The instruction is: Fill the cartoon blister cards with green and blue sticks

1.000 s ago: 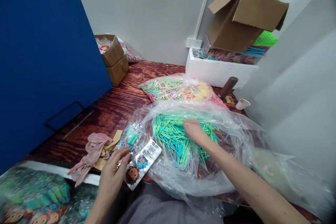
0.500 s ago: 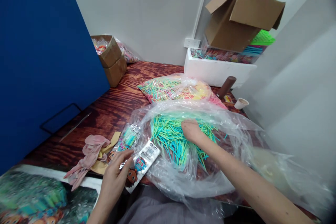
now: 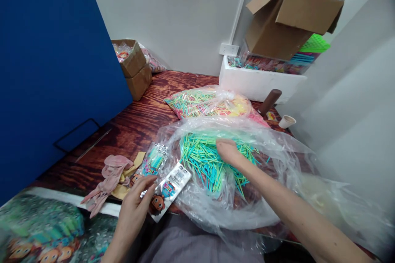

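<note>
My right hand (image 3: 226,151) reaches into a heap of thin green and blue sticks (image 3: 203,164), its fingers buried among them. The sticks lie in a wide-mouthed clear plastic bag (image 3: 247,222) on the table. My left hand (image 3: 137,201) rests by the table's front edge, thumb and forefinger apart, at the left side of a flat printed pouch (image 3: 169,191) with a cartoon face. Just beyond those fingers lie clear-fronted pouches (image 3: 154,158) with sticks inside. Left of them is a crumpled pair of pink and yellow gloves (image 3: 111,174).
A tied bag of multicoloured sticks (image 3: 200,102) lies behind the heap. Farther right stand a brown cylinder (image 3: 270,102), a paper cup (image 3: 286,121) and a white foam box (image 3: 259,84) under a cardboard box (image 3: 277,28). A blue panel (image 3: 61,70) borders the left; filled packs (image 3: 43,222) sit lower left.
The whole view has shifted slightly, so things appear a little farther right. My right hand remains in the sticks and my left hand stays beside the pouch.
</note>
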Tool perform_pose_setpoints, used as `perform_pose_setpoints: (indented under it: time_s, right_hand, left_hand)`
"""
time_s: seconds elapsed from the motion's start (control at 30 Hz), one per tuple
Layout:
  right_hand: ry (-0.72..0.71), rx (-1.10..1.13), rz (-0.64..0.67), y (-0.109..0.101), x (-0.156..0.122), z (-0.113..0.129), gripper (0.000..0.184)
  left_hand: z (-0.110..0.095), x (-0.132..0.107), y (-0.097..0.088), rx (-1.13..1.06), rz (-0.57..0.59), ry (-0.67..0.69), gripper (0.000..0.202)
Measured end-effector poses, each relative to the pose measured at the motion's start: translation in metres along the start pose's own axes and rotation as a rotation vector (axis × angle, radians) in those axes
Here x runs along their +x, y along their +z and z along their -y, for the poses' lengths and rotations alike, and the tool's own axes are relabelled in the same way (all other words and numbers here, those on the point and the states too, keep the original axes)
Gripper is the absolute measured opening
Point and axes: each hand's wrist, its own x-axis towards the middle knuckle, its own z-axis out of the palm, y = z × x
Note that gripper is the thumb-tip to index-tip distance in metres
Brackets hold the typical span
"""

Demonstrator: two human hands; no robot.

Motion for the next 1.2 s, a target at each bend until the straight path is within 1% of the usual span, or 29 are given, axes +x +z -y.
perform_pose_setpoints:
  time_s: [0.07,0.17,0.3,0.4,0.5,0.67,0.83,0.9,0.97,1.0,1.03,1.07,1.1,1.17,1.2]
  right_hand:
    - [0.024,0.039,0.007,-0.003,-0.006,-0.012,0.026]
    - [0.064,0.118,0.041,-0.004,-0.015,-0.026,0.023]
    - [0.103,0.236,0.094,0.003,-0.024,-0.035,0.021]
    - [0.127,0.304,0.095,0.009,-0.028,-0.039,0.022]
    - [0.157,0.345,0.061,0.013,-0.027,-0.043,0.023]
    - [0.209,0.367,0.003,0.019,-0.028,-0.044,0.020]
    - [0.237,0.354,-0.078,0.018,-0.042,-0.039,0.017]
    - [0.234,0.342,-0.133,0.014,-0.050,-0.036,0.017]
    - [0.235,0.383,-0.197,0.013,-0.059,-0.030,0.016]
    - [0.228,0.452,-0.214,0.014,-0.064,-0.026,0.015]
    - [0.214,0.567,-0.206,0.015,-0.070,-0.020,0.015]
    - [0.188,0.723,-0.168,0.017,-0.076,-0.013,0.015]
    - [0.150,0.908,-0.096,0.020,-0.082,-0.004,0.017]
    - [0.064,1.274,0.111,0.025,-0.095,0.016,0.022]
    - [0.022,1.416,0.211,0.027,-0.100,0.028,0.024]
  left_hand:
    - [0.002,-0.001,-0.002,-0.010,-0.006,0.003,0.034]
    - [0.002,0.000,-0.002,-0.018,-0.006,0.016,0.032]
    - [-0.003,0.001,0.005,-0.006,0.015,0.017,0.033]
    - [-0.010,0.002,0.012,0.006,0.048,0.023,0.034]
    - [-0.016,0.002,0.016,0.009,0.076,0.043,0.034]
    - [-0.024,0.000,0.019,0.026,0.080,0.058,0.033]
    - [-0.030,0.000,0.022,0.024,0.097,0.049,0.033]
    - [-0.031,0.000,0.024,0.016,0.101,0.047,0.032]
    - [-0.034,0.001,0.026,0.001,0.101,0.048,0.032]
    - [-0.036,0.002,0.029,-0.013,0.101,0.046,0.032]
    - [-0.039,0.002,0.032,-0.034,0.104,0.040,0.032]
    - [-0.043,0.003,0.036,-0.066,0.110,0.028,0.032]
    - [-0.048,0.005,0.041,-0.110,0.117,0.013,0.033]
    - [-0.058,0.009,0.056,-0.230,0.133,-0.020,0.036]
    - [-0.064,0.011,0.064,-0.297,0.139,-0.028,0.039]
